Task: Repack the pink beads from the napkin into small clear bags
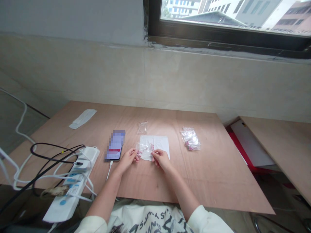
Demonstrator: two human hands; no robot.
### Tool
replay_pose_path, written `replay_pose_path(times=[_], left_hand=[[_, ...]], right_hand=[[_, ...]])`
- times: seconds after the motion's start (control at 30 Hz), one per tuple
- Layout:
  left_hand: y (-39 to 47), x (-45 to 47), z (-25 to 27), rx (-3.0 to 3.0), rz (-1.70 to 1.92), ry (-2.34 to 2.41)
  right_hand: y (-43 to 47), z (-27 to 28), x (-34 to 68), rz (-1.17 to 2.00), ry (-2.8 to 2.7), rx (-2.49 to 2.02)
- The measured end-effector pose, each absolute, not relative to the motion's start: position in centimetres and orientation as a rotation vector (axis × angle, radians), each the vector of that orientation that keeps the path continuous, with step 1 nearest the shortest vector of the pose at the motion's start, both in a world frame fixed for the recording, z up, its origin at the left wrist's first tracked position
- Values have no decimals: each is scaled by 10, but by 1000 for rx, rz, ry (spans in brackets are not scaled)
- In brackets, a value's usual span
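My left hand (pixel 129 158) is closed in a pinch on a small clear plastic bag (pixel 143 149), with a few pink bits showing near its fingertips. Opposite it, my right hand (pixel 160 158) pinches a small pink-red item (pixel 152 147), too small to name, at the bag's right side. Whether that item is inside the bag or beside it, I cannot tell. Both hands are over a white paper sheet (pixel 163 143) lying on the wooden table. Just beyond the sheet lies another clear plastic bag (pixel 142 127).
A pile of clear bags with pink contents (pixel 190 138) lies to the right. On the left are a phone (pixel 115 145) on a charging cable, a white folded strip (pixel 83 118) and a power strip (pixel 73 187) with tangled cords. A wall and window (pixel 218 29) stand behind the table (pixel 209 181).
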State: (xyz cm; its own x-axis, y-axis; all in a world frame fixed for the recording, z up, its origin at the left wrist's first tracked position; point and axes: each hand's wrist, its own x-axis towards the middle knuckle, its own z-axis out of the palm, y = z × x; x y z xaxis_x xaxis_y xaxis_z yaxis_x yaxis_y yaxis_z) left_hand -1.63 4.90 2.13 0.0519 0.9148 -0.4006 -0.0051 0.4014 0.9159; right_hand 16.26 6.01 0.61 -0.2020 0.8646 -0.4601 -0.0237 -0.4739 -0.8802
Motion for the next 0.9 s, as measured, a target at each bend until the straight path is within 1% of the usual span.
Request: replay_pose_path(times=[0.3, 0.47, 0.77, 0.9], left_hand=[[55, -20, 30, 1173, 750, 1417], [56, -17, 40, 1165, 787, 1407], [56, -10, 39, 1045, 931, 1285], [59, -12, 43, 1090, 881, 1290]], right_hand=[[61, -1, 166, 1808, -1006, -1347], [61, 0, 167, 1810, -982, -1344], [62, 1, 168, 1849, -947, -1321], [62, 2, 170, 1871, -937, -1293]])
